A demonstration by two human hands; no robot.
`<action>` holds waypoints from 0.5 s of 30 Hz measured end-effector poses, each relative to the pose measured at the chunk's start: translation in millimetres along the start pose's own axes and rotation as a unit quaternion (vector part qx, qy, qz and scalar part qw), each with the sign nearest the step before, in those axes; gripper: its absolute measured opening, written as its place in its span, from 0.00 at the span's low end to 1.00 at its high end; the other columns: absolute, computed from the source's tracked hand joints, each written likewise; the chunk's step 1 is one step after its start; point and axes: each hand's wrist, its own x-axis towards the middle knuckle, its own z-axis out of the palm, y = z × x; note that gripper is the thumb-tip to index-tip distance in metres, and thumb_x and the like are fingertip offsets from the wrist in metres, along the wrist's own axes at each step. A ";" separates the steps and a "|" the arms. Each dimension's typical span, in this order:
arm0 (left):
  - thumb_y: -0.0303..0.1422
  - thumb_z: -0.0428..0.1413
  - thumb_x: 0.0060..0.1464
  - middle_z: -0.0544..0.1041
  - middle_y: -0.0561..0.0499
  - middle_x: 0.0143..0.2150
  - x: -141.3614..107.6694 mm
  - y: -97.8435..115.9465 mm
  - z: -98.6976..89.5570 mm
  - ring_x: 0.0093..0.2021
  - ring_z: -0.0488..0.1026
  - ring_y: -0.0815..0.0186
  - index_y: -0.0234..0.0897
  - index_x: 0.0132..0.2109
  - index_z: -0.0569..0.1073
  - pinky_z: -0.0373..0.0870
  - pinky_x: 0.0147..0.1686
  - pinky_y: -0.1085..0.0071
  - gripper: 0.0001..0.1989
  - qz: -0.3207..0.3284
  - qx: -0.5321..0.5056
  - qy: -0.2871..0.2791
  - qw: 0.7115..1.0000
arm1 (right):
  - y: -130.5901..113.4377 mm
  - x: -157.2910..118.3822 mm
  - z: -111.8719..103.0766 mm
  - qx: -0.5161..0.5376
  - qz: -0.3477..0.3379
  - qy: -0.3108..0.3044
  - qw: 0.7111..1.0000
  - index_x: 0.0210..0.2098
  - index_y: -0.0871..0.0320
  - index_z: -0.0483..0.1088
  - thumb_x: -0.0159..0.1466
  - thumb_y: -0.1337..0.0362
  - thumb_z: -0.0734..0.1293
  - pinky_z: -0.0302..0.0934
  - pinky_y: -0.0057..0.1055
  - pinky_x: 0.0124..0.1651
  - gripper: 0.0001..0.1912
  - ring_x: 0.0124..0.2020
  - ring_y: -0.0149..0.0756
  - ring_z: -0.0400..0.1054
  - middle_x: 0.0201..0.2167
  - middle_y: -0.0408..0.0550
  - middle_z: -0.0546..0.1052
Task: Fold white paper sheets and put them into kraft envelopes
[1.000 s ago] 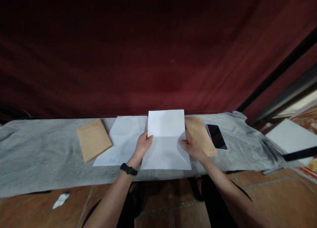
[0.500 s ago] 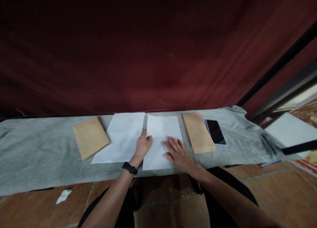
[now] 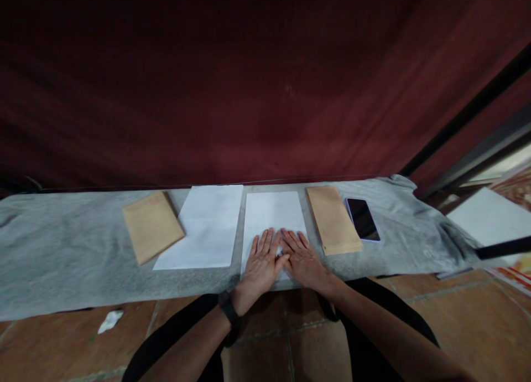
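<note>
A white sheet lies on the grey cloth in front of me. Flat on its near part, fingers spread, rests my left hand, a dark band on its wrist. My right hand lies palm down beside it on the same sheet, and the two hands touch near the thumbs. More white paper is to the left, one corner under a brown envelope. Right of the sheet is a stack of brown envelopes, with a phone next to it.
The grey cloth covers a long narrow surface before a dark red curtain. At the right stand dark poles and a white board. A crumpled white scrap lies on the tiled floor below.
My left hand has left the sheet's left edge and moved right, opening flat beside my right hand. The sheet's raised upper left edge now lies flat.
</note>
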 end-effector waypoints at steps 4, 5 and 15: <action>0.51 0.43 0.67 0.55 0.31 0.73 -10.9 -11.8 0.9 0.74 0.49 0.49 0.24 0.72 0.54 0.49 0.71 0.47 0.38 -0.034 0.020 0.020 0.999 | 7.0 -6.4 -2.4 -0.008 0.014 0.018 1.000 0.71 0.66 0.54 0.73 0.52 0.58 0.49 0.47 0.72 0.34 0.73 0.48 0.49 0.72 0.61 0.55; 0.51 0.43 0.67 0.54 0.29 0.73 -14.0 -14.6 0.8 0.74 0.49 0.48 0.22 0.71 0.55 0.50 0.70 0.47 0.39 -0.043 0.023 0.024 0.998 | 9.0 -9.2 -2.6 -0.009 0.018 0.021 1.000 0.71 0.66 0.53 0.73 0.52 0.58 0.49 0.47 0.72 0.34 0.73 0.48 0.49 0.72 0.61 0.55; 0.39 0.41 0.68 0.62 0.30 0.70 6.8 -16.9 -19.8 0.72 0.55 0.50 0.22 0.68 0.62 0.47 0.72 0.50 0.30 -0.088 0.020 0.045 0.995 | 16.5 2.9 -12.8 0.037 0.084 0.050 0.995 0.70 0.65 0.57 0.75 0.56 0.53 0.52 0.53 0.70 0.29 0.71 0.51 0.54 0.69 0.61 0.61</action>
